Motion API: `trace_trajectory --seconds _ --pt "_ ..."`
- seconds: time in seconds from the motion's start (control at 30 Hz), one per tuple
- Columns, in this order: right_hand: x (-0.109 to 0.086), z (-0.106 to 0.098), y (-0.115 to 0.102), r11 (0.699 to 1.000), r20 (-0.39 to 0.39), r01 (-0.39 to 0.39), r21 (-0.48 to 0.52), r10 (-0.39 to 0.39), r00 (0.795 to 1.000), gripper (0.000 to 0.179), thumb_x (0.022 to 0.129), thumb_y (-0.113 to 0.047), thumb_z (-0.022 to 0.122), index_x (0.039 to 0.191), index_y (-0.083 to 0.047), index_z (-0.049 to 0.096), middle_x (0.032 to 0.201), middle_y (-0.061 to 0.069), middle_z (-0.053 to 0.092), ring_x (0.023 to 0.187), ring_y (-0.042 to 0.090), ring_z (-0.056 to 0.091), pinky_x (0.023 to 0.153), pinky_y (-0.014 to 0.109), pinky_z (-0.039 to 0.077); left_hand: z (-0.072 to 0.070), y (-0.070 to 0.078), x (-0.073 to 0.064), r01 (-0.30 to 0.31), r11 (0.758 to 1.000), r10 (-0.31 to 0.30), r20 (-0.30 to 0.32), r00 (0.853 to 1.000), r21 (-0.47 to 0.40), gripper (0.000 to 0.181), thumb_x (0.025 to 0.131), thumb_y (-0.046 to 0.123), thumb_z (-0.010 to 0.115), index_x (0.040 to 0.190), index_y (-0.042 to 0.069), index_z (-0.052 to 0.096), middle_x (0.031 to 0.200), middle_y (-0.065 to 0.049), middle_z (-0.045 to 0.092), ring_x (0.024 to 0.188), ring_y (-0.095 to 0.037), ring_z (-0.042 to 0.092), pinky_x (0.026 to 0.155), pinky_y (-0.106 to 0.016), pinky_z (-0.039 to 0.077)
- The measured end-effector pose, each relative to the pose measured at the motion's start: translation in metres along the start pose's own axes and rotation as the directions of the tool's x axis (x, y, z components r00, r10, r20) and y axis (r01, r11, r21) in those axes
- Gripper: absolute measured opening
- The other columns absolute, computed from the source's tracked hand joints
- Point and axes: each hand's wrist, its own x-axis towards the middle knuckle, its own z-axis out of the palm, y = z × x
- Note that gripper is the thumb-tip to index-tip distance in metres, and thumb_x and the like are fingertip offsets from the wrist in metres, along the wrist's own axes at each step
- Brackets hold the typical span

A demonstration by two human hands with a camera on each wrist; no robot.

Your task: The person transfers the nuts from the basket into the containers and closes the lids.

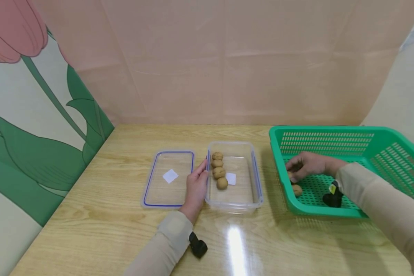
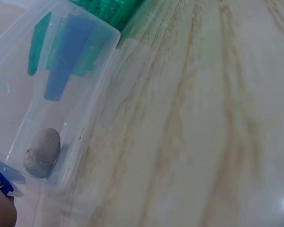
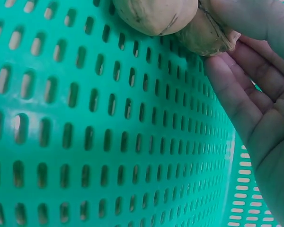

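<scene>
My left hand (image 1: pixel 196 188) lies along the left wall of a clear plastic container (image 1: pixel 241 197), fingers extended and touching its side. Inside, a row of several walnuts (image 1: pixel 219 173) runs along that wall; the left wrist view shows one walnut (image 2: pixel 42 152) through the plastic. Over in the green basket (image 1: pixel 322 209), my right hand (image 1: pixel 308 165) pinches a walnut (image 3: pixel 206 30) between thumb and fingers, near the left wall. Another walnut (image 3: pixel 156 14) sits right against the pinched one, low in the basket.
Left of the container lies its clear lid (image 1: pixel 169 195) with a blue seal, a white square (image 1: pixel 170 176) on it. A second white square (image 1: pixel 231 178) shows at the container's base. All stand on a wooden table (image 1: pixel 100 195), a pink backdrop (image 1: pixel 224 76) behind.
</scene>
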Motion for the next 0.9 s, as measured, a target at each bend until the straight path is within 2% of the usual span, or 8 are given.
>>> trace_trajectory --seconds 0.1,0.23,0.47,0.53,0.73,0.9 --pt "0.000 -0.001 -0.001 1.000 -0.012 -0.001 -0.006 0.001 1.000 0.036 0.080 -0.014 0.070 0.111 0.004 0.063 0.099 0.005 0.070 0.087 0.011 0.065 0.073 0.029 0.057 0.000 -0.001 0.000 0.005 1.000 -0.005 0.006 1.000 -0.003 0.041 0.089 0.004 0.047 0.129 0.008 0.053 0.135 -0.003 0.050 0.130 -0.020 0.040 0.110 -0.034 0.031" --pt "-0.002 -0.004 -0.002 0.999 -0.061 -0.015 -0.029 0.013 0.998 0.040 0.078 -0.015 0.072 0.112 0.005 0.062 0.102 0.011 0.068 0.088 0.009 0.064 0.073 0.028 0.057 -0.001 0.001 -0.001 0.011 1.000 -0.011 0.015 1.000 -0.019 0.040 0.089 0.003 0.047 0.129 0.007 0.052 0.135 -0.004 0.049 0.131 -0.021 0.039 0.111 -0.034 0.030" --pt "-0.007 -0.011 -0.007 0.998 -0.114 -0.060 -0.009 0.058 0.992 0.046 0.077 -0.015 0.072 0.117 0.006 0.059 0.111 0.020 0.064 0.090 0.007 0.063 0.075 0.028 0.056 -0.002 0.022 -0.010 0.006 1.000 -0.006 0.024 1.000 -0.009 0.040 0.089 -0.001 0.045 0.129 -0.001 0.050 0.135 -0.010 0.048 0.130 -0.026 0.039 0.110 -0.037 0.031" --pt "-0.008 -0.012 -0.008 0.999 -0.134 -0.050 -0.010 0.049 0.990 0.046 0.077 -0.015 0.073 0.116 0.005 0.060 0.111 0.020 0.063 0.090 0.007 0.063 0.075 0.028 0.056 -0.002 0.021 -0.009 0.010 1.000 -0.010 0.021 1.000 -0.015 0.040 0.089 0.000 0.046 0.129 0.001 0.051 0.135 -0.009 0.048 0.131 -0.025 0.038 0.110 -0.037 0.031" --pt "-0.010 -0.014 -0.011 0.999 -0.199 -0.032 -0.035 0.024 0.980 0.042 0.077 -0.014 0.073 0.114 0.004 0.061 0.106 0.012 0.066 0.089 0.007 0.062 0.073 0.027 0.056 0.000 0.002 0.000 0.022 0.999 -0.022 0.011 1.000 -0.032 0.039 0.090 0.004 0.047 0.129 0.007 0.053 0.135 -0.003 0.050 0.131 -0.021 0.039 0.111 -0.034 0.030" --pt "-0.013 -0.015 -0.018 0.999 -0.303 -0.023 -0.026 0.014 0.953 0.043 0.077 -0.013 0.073 0.114 0.005 0.060 0.101 0.005 0.069 0.088 0.007 0.063 0.072 0.026 0.056 0.000 0.000 0.000 0.014 0.999 -0.014 0.001 1.000 -0.040 0.040 0.089 0.004 0.047 0.129 0.007 0.053 0.134 -0.003 0.051 0.130 -0.020 0.040 0.111 -0.034 0.030"
